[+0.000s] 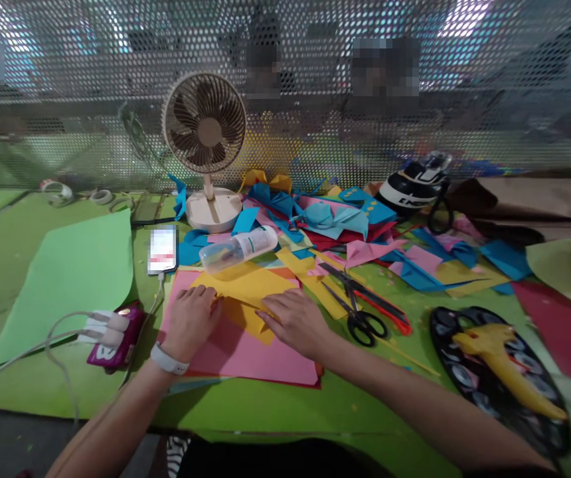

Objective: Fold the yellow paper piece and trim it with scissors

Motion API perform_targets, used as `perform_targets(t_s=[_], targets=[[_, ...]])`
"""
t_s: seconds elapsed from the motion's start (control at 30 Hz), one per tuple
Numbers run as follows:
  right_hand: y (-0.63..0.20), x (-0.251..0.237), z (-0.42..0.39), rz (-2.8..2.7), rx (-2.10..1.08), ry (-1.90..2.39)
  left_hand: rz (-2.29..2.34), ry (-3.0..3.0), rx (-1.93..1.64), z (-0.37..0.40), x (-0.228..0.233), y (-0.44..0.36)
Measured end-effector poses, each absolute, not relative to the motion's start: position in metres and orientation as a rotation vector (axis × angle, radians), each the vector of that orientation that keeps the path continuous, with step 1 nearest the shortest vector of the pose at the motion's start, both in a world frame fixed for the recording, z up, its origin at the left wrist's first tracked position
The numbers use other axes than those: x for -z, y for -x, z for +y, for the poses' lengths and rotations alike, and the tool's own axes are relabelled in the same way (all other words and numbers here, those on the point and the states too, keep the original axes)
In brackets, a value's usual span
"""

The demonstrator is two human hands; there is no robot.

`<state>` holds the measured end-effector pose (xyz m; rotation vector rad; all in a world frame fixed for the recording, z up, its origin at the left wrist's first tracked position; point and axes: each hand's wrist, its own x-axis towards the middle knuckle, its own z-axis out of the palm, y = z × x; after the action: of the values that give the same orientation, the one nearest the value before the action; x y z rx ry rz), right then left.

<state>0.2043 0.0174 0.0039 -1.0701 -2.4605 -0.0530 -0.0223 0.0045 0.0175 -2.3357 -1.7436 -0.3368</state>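
Folding looks in hand: left hand and right hand press flat and open on yellow paper at frame centre, atop pink paper; creasing needs firm pressure.

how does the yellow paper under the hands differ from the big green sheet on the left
The yellow paper is folded with creased edges; the green sheet lies unfolded, one corner curling. The yellow paper is the smaller of the two. The left hand and right hand both press on the yellow paper, which rests on a pink sheet; nothing touches the green sheet, which lies straight on the table. Both are plain coloured craft paper.
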Motion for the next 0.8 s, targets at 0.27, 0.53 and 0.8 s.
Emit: perform_targets(t_s=[0.27, 0.53, 0.8], targets=[[-0.204, -0.001, 0.016, -2.454, 0.035, 1.085, -1.758, 2.375, 0.291, 0.005, -0.017, 0.019], [-0.232, -0.036, 0.040, -2.216, 0.094, 1.188, -1.824, 2.265, 0.320, 0.008, -0.022, 0.024], [-0.318, -0.078, 0.060, -1.942, 0.085, 1.658, -1.614, 2.253, 0.518, 0.008, -0.025, 0.017]])
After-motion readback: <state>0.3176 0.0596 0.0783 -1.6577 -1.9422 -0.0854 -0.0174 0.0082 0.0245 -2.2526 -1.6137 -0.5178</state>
